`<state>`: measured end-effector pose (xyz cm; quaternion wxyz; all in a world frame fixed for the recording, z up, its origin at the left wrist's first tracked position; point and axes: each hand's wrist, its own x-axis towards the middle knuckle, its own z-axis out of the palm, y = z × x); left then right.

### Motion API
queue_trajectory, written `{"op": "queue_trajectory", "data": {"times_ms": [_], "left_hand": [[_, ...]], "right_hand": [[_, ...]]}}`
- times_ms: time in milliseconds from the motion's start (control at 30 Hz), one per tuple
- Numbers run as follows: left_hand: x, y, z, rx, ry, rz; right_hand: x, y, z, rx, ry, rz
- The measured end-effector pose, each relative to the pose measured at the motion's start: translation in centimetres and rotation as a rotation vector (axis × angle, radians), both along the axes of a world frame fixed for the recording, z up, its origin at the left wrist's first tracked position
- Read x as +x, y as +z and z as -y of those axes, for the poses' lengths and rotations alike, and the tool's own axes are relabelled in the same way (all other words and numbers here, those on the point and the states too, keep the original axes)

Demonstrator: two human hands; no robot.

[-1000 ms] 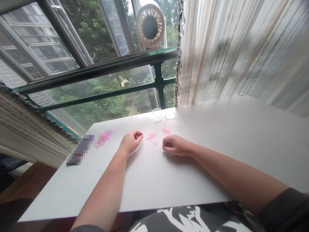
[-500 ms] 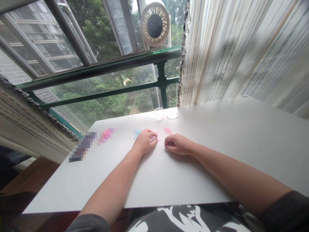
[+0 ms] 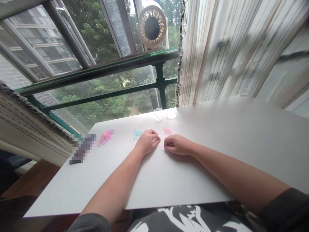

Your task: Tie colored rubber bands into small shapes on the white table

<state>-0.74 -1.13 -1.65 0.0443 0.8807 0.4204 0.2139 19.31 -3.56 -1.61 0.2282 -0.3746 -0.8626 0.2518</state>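
My left hand (image 3: 147, 141) rests on the white table, its thumb and fingertips pinched together; whatever may be between them is too small or hidden to make out. Just right of it, my right hand (image 3: 178, 144) lies on its side with fingers curled in, hiding what they may hold. A narrow gap separates the hands. Behind my left hand is a small pile of blue bits (image 3: 137, 134), partly covered by it. Beyond my right hand sits a pile of pink bits (image 3: 167, 130), thin like tiny rubber bands. Farther left lies a larger mixed pink, purple and orange pile (image 3: 106, 137).
A clear round container (image 3: 158, 114) and a clear round lid or dish (image 3: 171, 115) stand at the table's (image 3: 193, 180) back edge. Faint yellowish bits (image 3: 180, 126) lie nearby. A blurred-out dark object (image 3: 83, 149) is at the left edge. A white fan (image 3: 152, 27) stands by the window.
The left hand's thumb and fingertips have closed together and shifted slightly right, toward the right hand. Pinkish bits seen at its fingertips no longer show. My right hand stays nearly still.
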Motion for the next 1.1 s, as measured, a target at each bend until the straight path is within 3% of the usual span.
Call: {"op": "queue_trajectory", "data": {"times_ms": [167, 367, 533, 667, 933, 1100], "left_hand": [[0.7, 0.3, -1.0, 0.033, 0.003, -0.020], [3.5, 1.3, -4.1, 0.116, -0.055, -0.019], [4.5, 0.9, -5.6, 0.098, -0.064, -0.053], [3.4, 1.0, -5.3, 0.094, -0.062, -0.005], [1.6, 3.6, -2.0, 0.004, 0.023, 0.192], [2.3, 3.9, -2.7, -0.048, 0.091, 0.171]], "right_hand": [[-0.1, 0.0, 0.1, 0.007, -0.006, -0.015], [-0.2, -0.3, -0.1, 0.019, -0.001, -0.009], [-0.3, -0.7, -0.3, 0.026, 0.003, -0.018], [-0.3, -0.6, -0.2, 0.024, -0.007, -0.023], [-0.2, 0.0, 0.1, -0.013, -0.009, -0.016], [-0.2, 0.0, 0.1, -0.028, -0.007, -0.014]]}}
